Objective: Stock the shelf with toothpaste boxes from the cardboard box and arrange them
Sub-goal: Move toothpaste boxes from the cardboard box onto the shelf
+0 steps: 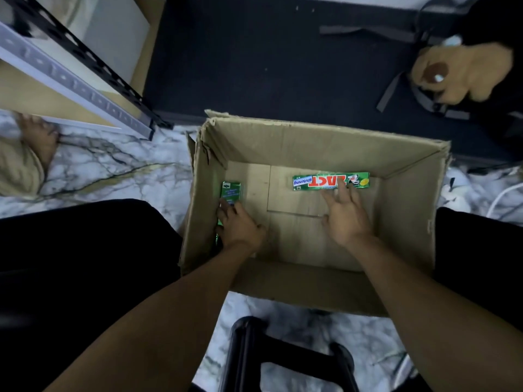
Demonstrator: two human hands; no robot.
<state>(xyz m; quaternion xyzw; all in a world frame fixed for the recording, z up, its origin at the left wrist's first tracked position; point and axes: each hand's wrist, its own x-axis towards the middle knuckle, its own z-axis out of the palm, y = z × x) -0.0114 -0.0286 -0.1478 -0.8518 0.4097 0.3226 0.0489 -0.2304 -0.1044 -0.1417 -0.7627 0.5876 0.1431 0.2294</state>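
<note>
An open cardboard box (410, 210) stands on the marble floor between my knees. Two green toothpaste boxes are inside. One toothpaste box (231, 191) stands against the left wall, and my left hand (240, 224) grips its lower part. The other toothpaste box (329, 181) lies flat along the far wall with its red lettering up. My right hand (346, 215) reaches toward it with straight fingers, the fingertips touching its near edge. The shelf (70, 80) with its grey rail and black perforated upright is at the upper left.
A black stool (283, 355) stands just in front of me below the box. A dark carpet strip lies beyond the box. A black backpack with a brown plush toy (464, 72) sits at the upper right. Another person's foot (39, 137) rests at the left by the shelf.
</note>
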